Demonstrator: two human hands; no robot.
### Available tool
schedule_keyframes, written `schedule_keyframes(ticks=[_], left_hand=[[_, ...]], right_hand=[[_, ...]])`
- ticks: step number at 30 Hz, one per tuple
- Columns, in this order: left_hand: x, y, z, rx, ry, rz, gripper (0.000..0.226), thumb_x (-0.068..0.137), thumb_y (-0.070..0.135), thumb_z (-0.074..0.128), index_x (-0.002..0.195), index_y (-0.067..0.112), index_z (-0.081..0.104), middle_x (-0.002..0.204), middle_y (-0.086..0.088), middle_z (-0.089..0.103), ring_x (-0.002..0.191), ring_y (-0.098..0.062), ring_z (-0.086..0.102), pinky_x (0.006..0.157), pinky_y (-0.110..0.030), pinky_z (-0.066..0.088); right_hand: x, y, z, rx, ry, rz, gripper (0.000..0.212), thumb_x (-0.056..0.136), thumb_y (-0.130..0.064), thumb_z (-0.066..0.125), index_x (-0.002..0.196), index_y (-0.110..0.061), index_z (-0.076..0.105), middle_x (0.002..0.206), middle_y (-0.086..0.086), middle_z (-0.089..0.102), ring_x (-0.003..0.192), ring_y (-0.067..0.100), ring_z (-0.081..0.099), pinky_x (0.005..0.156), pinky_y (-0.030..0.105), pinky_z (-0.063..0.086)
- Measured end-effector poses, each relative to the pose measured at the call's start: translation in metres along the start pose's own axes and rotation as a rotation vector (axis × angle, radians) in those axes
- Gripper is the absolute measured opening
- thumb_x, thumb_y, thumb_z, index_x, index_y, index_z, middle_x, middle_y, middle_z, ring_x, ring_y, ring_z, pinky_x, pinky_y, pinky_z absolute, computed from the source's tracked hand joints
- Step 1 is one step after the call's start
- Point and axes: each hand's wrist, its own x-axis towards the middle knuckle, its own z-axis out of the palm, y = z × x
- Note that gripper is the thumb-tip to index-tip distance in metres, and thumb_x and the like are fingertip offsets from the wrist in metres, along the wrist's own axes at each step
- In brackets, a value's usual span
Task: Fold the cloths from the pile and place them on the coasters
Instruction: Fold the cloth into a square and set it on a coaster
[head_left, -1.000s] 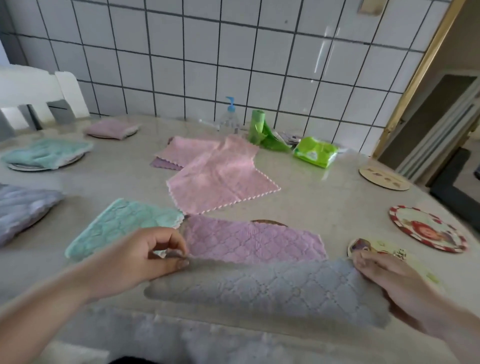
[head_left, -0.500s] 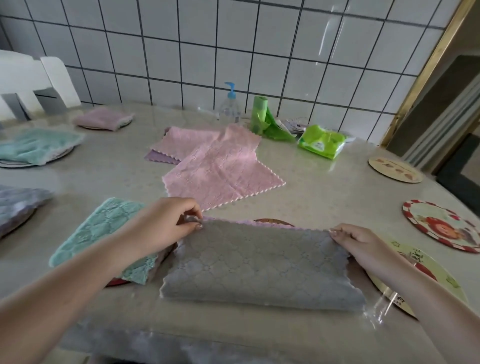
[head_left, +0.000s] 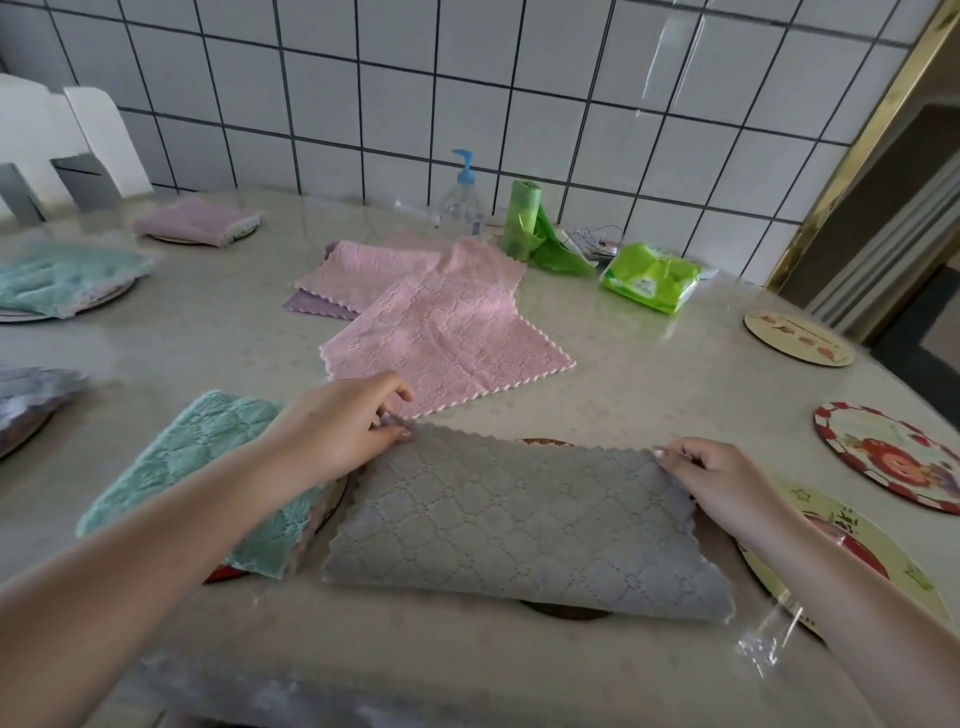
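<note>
A grey quilted microfibre cloth (head_left: 524, 530) lies folded at lower centre of the frame, covering a brown round coaster (head_left: 563, 612). The left hand (head_left: 343, 431) pinches its upper left corner and the right hand (head_left: 722, 483) its upper right. Just left lies a folded mint-green cloth (head_left: 208, 467) — behind it, a spread pink cloth (head_left: 447, 343). At right, a red-rimmed round coaster (head_left: 893, 457) sits bare.

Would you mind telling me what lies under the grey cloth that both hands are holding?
A brown coaster peeks out at the near and far edges of the grey cloth. Its face is covered, and so is anything else beneath.
</note>
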Motion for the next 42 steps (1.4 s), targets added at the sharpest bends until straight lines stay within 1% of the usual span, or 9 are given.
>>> schedule_keyframes(ticks=[8, 12, 18, 22, 24, 28, 34, 38, 42], left_hand=[[0.001, 0.006, 0.004, 0.15, 0.015, -0.007, 0.043, 0.087, 0.037, 0.059, 0.125, 0.024, 0.044, 0.112, 0.001, 0.057, 0.092, -0.017, 0.06, 0.08, -0.035, 0.05], [-0.015, 0.025, 0.002, 0.2, 0.119, 0.104, 0.04, 0.089, 0.034, 0.056, 0.125, 0.021, 0.047, 0.12, 0.002, 0.051, 0.105, -0.015, 0.055, 0.088, -0.027, 0.041], [-0.042, 0.071, 0.035, 0.107, 0.025, 0.296, 0.043, 0.092, 0.039, 0.034, 0.125, 0.022, 0.055, 0.133, 0.006, 0.053, 0.122, -0.014, 0.05, 0.104, -0.03, 0.036], [-0.054, 0.067, 0.057, 0.249, -0.04, 0.241, 0.055, 0.089, 0.05, 0.031, 0.127, 0.019, 0.055, 0.132, 0.002, 0.056, 0.124, -0.015, 0.052, 0.102, -0.036, 0.037], [-0.061, 0.063, 0.056, 0.291, -0.044, 0.186, 0.06, 0.09, 0.055, 0.026, 0.133, 0.021, 0.049, 0.139, 0.0, 0.05, 0.13, -0.016, 0.044, 0.106, -0.038, 0.028], [-0.067, 0.062, 0.049, 0.268, -0.151, 0.098, 0.091, 0.072, 0.075, -0.004, 0.148, 0.026, -0.003, 0.157, 0.005, -0.006, 0.144, -0.014, -0.01, 0.116, -0.037, -0.008], [-0.065, 0.06, 0.05, 0.273, -0.135, 0.0, 0.1, 0.062, 0.079, -0.005, 0.147, 0.026, -0.007, 0.157, 0.005, -0.01, 0.143, -0.018, -0.015, 0.116, -0.038, -0.006], [-0.071, 0.062, 0.042, 0.164, -0.137, 0.158, 0.092, 0.07, 0.082, 0.008, 0.146, 0.03, 0.017, 0.155, 0.008, 0.015, 0.143, -0.015, 0.008, 0.118, -0.039, 0.005], [-0.088, 0.067, 0.045, -0.055, -0.003, 0.494, 0.042, 0.081, 0.059, 0.051, 0.113, 0.033, 0.061, 0.108, 0.012, 0.058, 0.101, -0.01, 0.054, 0.088, -0.034, 0.049]], right_hand=[[0.008, 0.003, 0.006, -0.071, 0.044, 0.022, 0.024, 0.09, -0.033, 0.055, 0.071, -0.021, 0.064, 0.074, 0.003, 0.067, 0.076, 0.021, 0.063, 0.065, 0.031, 0.042], [-0.001, -0.002, 0.002, -0.077, 0.067, 0.051, 0.016, 0.089, -0.034, 0.055, 0.097, -0.022, 0.062, 0.102, -0.002, 0.065, 0.087, 0.014, 0.06, 0.077, 0.035, 0.045], [-0.039, -0.061, 0.043, -0.403, 0.002, -0.373, 0.05, 0.092, -0.043, 0.04, 0.138, -0.023, 0.041, 0.146, -0.004, 0.035, 0.136, 0.012, 0.028, 0.112, 0.029, 0.02], [-0.052, -0.069, 0.079, -0.548, -0.126, -0.447, 0.081, 0.074, -0.061, 0.004, 0.145, -0.029, 0.024, 0.156, -0.005, 0.014, 0.143, 0.011, 0.01, 0.114, 0.028, 0.004], [-0.053, -0.06, 0.078, -0.577, -0.116, -0.448, 0.08, 0.075, -0.069, 0.004, 0.146, -0.034, 0.017, 0.157, -0.008, 0.006, 0.144, 0.007, 0.004, 0.112, 0.023, -0.002], [-0.055, -0.042, 0.064, -0.675, -0.143, -0.386, 0.089, 0.067, -0.078, -0.011, 0.146, -0.039, 0.0, 0.157, -0.009, -0.009, 0.143, 0.005, -0.01, 0.114, 0.026, -0.008], [-0.061, -0.031, 0.048, -0.695, -0.182, -0.302, 0.09, 0.063, -0.077, -0.016, 0.144, -0.038, -0.012, 0.155, -0.01, -0.019, 0.133, -0.002, -0.023, 0.109, 0.023, -0.014], [-0.057, -0.036, 0.046, -0.665, -0.17, -0.319, 0.091, 0.066, -0.081, 0.001, 0.146, -0.038, 0.008, 0.156, -0.011, 0.0, 0.143, 0.007, -0.001, 0.114, 0.026, 0.0], [-0.027, -0.049, 0.041, -0.375, -0.077, -0.335, 0.038, 0.086, -0.045, 0.05, 0.121, -0.033, 0.059, 0.133, -0.017, 0.049, 0.121, 0.002, 0.044, 0.106, 0.036, 0.034]])
